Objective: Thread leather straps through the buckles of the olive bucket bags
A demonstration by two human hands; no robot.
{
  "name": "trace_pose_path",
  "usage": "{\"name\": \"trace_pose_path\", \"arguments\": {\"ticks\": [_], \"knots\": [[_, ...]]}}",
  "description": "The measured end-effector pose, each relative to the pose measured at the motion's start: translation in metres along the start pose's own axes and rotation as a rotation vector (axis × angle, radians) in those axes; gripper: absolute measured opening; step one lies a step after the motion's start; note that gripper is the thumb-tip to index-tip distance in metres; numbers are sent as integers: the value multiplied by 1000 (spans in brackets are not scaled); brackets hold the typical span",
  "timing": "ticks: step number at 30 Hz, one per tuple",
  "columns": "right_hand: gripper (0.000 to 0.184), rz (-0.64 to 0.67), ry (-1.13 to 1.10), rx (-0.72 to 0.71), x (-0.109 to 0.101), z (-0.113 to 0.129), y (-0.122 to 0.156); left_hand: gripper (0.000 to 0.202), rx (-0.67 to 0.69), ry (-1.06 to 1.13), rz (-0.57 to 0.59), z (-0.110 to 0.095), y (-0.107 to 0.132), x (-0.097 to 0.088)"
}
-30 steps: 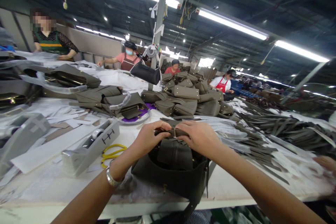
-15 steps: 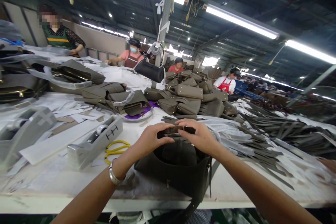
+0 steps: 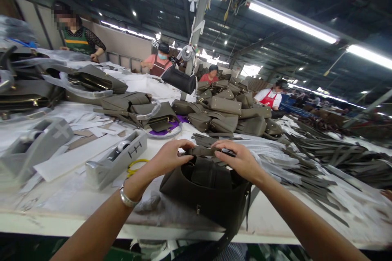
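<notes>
A dark olive leather handbag stands open on the white worktable right in front of me. Across its far top edge lies a short olive strap. My left hand pinches the strap's left end, fingers closed, a silver bracelet on the wrist. My right hand grips the strap's right end, fingers curled over it. Both hands sit just above the bag's mouth.
A grey tape dispenser and yellow scissors lie to the left. Piles of olive bags stack behind, loose straps spread to the right. Several other people work at the far side, one in green.
My view has shifted right and slightly down. My hands stay on the strap at the bag's top, with the right hand slid a little to the right along it.
</notes>
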State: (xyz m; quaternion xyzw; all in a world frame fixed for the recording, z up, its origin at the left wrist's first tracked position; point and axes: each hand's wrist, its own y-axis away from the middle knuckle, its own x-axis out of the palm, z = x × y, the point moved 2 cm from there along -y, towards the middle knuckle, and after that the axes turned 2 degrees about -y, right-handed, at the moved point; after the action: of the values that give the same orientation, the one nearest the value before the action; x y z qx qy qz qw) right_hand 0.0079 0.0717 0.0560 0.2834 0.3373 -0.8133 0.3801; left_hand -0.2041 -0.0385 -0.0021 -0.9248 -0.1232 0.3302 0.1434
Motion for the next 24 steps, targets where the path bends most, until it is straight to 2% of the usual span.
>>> {"name": "trace_pose_path", "arguments": {"ticks": [2, 5, 7, 11, 14, 17, 20, 24], "knots": [[10, 10, 20, -82, 1, 1, 0, 24, -37, 100, -34, 5, 1, 7], [13, 51, 128, -286, 4, 0, 1, 25, -71, 244, -79, 11, 5, 19], [15, 62, 194, -357, 6, -2, 3, 29, -57, 229, -112, 10, 8, 24], [12, 43, 125, -271, 7, -6, 5, 44, 107, -4, -181, -6, 7, 27], [10, 41, 43, -165, 8, -5, 5, 37, 208, -29, -195, -22, 1, 30], [12, 41, 33, -140, 10, -2, 5, 18, 232, 25, -219, -34, -4, 34], [12, 62, 104, -145, 11, -1, 6, 5, 246, -27, -232, -38, -5, 34], [10, 72, 300, -146, 9, -4, 8, 6, 160, -81, -300, -32, 0, 23]]}}
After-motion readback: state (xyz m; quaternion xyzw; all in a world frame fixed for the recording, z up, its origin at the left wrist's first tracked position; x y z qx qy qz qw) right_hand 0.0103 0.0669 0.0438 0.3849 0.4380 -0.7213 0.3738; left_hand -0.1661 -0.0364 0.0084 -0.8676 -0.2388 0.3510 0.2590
